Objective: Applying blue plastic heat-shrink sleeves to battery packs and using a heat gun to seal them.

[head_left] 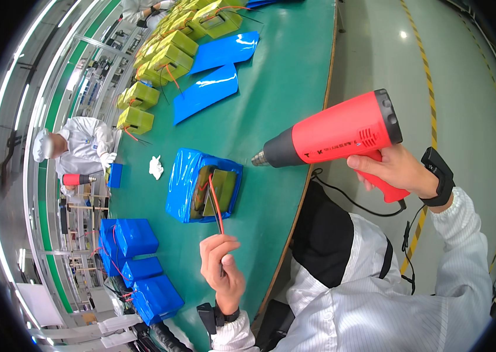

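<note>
A red heat gun (342, 130) with a dark nozzle is gripped by its handle in my right hand (400, 170). Its metal tip points left, a short gap away from a battery pack (220, 193) on the table. Loose blue shrink film (186, 179) wraps the pack, and its yellow-green end shows through the film's open side. Red and black wires (216, 205) come out of that end. My left hand (223, 270) is closed on these wires, in front of the pack.
The green table (277, 100) bears yellow-green packs (169, 61), flat blue film sleeves (207, 94), a crumpled white scrap (156, 168) and blue-wrapped packs (154, 296). Across it, a co-worker (83, 146) holds another red heat gun (78, 179). My heat gun's cord (353, 205) hangs beyond the table edge.
</note>
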Available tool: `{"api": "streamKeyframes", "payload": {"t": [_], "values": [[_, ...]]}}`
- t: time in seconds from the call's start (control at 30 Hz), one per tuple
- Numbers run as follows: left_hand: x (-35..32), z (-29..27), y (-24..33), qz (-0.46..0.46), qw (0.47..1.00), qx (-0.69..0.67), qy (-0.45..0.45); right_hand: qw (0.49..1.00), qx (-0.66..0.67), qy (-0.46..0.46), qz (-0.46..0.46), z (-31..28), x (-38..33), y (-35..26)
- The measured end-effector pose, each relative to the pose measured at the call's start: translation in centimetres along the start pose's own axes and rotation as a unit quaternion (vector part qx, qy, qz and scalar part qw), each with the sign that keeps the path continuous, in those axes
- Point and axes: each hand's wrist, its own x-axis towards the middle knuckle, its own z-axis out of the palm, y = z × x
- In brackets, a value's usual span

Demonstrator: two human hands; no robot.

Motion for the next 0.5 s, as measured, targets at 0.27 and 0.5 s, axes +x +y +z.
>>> {"api": "streamKeyframes", "payload": {"t": [0.27,0.5], "values": [[-0.3,-1.7,-2.1,0.081,0.989,-0.046,-0.112,0.999,0.03,0.019,-0.005,-0.4,-1.1,1.1],[3.3,-3.1,-6.0,-0.042,0.988,0.131,0.074,0.962,0.211,0.175,-0.02,-0.3,-2.8,2.6]]}}
